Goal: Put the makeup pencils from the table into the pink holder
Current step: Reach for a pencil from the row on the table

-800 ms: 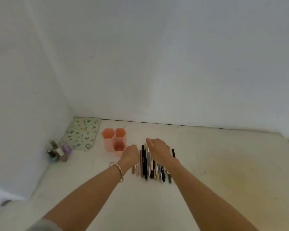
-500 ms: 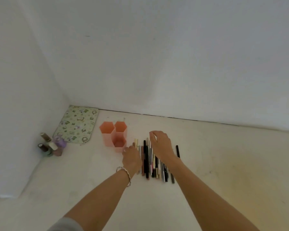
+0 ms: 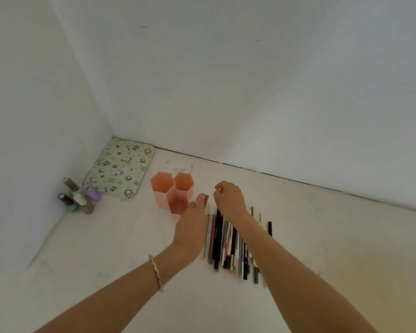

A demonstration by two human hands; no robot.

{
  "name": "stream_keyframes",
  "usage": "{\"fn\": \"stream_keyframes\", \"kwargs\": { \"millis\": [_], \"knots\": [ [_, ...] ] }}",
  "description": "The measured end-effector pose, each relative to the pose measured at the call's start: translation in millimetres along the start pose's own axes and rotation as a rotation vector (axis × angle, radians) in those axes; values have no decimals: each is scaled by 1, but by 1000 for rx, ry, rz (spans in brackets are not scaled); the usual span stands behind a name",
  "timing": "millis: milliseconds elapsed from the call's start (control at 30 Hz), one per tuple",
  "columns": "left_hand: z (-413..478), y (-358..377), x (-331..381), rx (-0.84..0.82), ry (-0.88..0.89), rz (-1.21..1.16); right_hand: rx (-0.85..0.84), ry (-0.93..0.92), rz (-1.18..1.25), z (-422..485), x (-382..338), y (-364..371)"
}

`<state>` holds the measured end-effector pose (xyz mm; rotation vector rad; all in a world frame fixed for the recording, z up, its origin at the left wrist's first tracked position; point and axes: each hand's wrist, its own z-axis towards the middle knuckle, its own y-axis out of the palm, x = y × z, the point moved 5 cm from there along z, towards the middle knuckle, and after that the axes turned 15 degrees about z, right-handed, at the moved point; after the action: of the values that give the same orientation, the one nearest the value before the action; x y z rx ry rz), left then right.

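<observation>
Item: table (image 3: 322,236), cream top, set in a white wall corner.

Item: pink holder (image 3: 172,194), three hexagon tubes joined, upright, left of the pencils. All three look empty from here; near tube's bottom shows bare.

Item: makeup pencils (image 3: 228,241), approx. two dozen, lying side by side in a row, mixed black, grey, pink, cream. Row sits just right of the holder, none in it yet. One black pencil (image 3: 270,228) lies apart at the right end.

Item: left hand (image 3: 192,227), palm down at the row's left edge, fingers loosely curled, tips near the far ends of the pencils. Holding anything? Can't tell; a small pale end shows at the fingertips but it's blurred. Bracelet (image 3: 156,273) on the wrist.

Item: right hand (image 3: 229,200), over the row's far end, thumb and forefinger pinched together. Whether a pencil is in the pinch: can't tell.

Item: misc., far left corner: small bottles (image 3: 78,199) in a cluster, floral mat (image 3: 120,170) behind.

Risks, my guess:
- Pencils packed tight, so pinching one may drag its neighbours or roll them off line.
- Both hands crowd one spot; may bump each other.
- Holder looks light, and a knock from the left hand or a pencil dropped in aslant could tip it.
</observation>
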<state>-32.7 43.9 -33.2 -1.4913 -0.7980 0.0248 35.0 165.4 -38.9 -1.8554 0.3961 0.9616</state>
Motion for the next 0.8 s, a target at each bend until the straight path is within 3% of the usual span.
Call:
{"fn": "stream_keyframes", "kwargs": {
  "millis": [133,233,333,433,533,667,800],
  "knots": [
    [12,-78,-7,201,15,-344,-128,42,-263,9,-4,29],
    [19,-119,-17,352,-33,-455,-167,6,-492,5,-3,55],
    [22,-126,-13,360,-29,-545,-151,-5,-559,1,3,70],
    [31,-125,-15,389,0,-527,-121,97,-303,2,0,61],
    [43,-138,-38,551,-48,-487,30,164,96,20,-14,20],
    [52,-147,-74,694,-74,-415,235,43,516,37,-42,-38],
    [55,-115,-88,568,-75,-181,351,-161,745,21,-71,-50]
  ]
}}
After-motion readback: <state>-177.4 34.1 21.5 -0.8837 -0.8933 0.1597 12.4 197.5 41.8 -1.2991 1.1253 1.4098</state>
